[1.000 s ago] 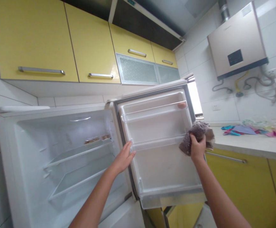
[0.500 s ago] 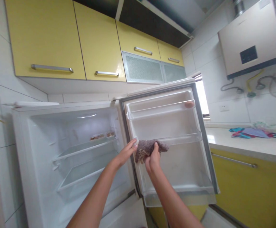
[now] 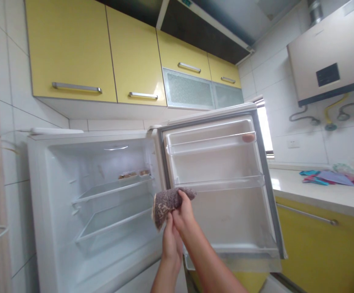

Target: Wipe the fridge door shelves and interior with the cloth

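Note:
A grey-brown cloth (image 3: 167, 203), folded into a thick pad, is in front of the open refrigerator (image 3: 38, 211), near the hinge side of its door. My right hand (image 3: 185, 211) is closed around the cloth, thumb on top. Just below, my left hand (image 3: 172, 240) meets the cloth's lower edge with its thumb up; its other fingers are partly hidden. Behind the cloth stands the swung-open door (image 3: 222, 215) with clear door shelves (image 3: 225, 183).
Glass shelves (image 3: 112, 221) span the refrigerator, with small food packs (image 3: 128, 176) on the upper one. A reddish round item (image 3: 248, 138) sits in the top door shelf. Right of the door, coloured cloths or bags (image 3: 332, 178) lie on the counter (image 3: 289, 183). Yellow cabinets (image 3: 70, 49) hang above.
The cloth and my right hand have moved left, away from the door shelf. My left hand has come down from the door's inner edge to the cloth. The view has shifted slightly.

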The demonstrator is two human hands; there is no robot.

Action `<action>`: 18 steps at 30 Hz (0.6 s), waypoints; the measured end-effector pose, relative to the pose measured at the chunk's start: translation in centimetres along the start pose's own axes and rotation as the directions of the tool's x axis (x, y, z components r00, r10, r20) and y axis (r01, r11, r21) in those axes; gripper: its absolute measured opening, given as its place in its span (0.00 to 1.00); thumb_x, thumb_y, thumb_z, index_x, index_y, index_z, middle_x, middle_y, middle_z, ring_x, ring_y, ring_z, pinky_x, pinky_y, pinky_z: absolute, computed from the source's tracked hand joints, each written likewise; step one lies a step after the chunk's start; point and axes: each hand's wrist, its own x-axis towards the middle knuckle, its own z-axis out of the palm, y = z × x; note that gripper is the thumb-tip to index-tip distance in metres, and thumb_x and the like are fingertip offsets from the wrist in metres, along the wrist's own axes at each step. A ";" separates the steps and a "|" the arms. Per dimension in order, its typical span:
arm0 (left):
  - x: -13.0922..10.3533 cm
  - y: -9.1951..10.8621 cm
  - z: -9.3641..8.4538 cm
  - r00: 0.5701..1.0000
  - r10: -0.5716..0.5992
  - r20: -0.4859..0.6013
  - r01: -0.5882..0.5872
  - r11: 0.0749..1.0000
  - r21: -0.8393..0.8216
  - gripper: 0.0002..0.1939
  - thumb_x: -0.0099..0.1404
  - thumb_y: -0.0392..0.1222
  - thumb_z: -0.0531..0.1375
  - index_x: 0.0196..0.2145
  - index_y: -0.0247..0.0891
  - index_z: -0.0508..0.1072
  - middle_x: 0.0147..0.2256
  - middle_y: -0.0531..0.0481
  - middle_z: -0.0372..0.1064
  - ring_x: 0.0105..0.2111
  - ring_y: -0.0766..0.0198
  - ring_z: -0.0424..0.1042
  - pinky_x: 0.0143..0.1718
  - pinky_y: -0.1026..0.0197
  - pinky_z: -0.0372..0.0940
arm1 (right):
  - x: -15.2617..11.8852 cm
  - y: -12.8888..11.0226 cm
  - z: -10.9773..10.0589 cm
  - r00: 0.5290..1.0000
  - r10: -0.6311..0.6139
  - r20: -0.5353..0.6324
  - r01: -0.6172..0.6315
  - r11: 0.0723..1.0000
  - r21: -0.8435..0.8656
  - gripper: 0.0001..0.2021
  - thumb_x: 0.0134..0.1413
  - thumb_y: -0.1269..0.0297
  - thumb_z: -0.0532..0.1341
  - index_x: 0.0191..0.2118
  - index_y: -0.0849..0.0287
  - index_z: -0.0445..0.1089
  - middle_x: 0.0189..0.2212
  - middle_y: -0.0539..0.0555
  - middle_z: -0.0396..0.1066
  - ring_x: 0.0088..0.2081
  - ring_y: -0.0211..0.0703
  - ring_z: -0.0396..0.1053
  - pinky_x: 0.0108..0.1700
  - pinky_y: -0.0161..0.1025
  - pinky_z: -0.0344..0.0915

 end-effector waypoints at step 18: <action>5.7 5.2 5.6 0.895 0.374 -0.243 -0.358 0.927 0.108 0.20 0.63 0.55 0.62 0.49 0.43 0.71 0.49 0.48 0.76 0.48 0.58 0.76 0.50 0.54 0.71 | -0.8 -23.5 -12.9 0.343 -0.655 0.673 0.581 -0.416 -0.700 0.17 0.60 0.55 0.56 0.49 0.54 0.75 0.53 0.59 0.76 0.58 0.54 0.69 0.62 0.57 0.62</action>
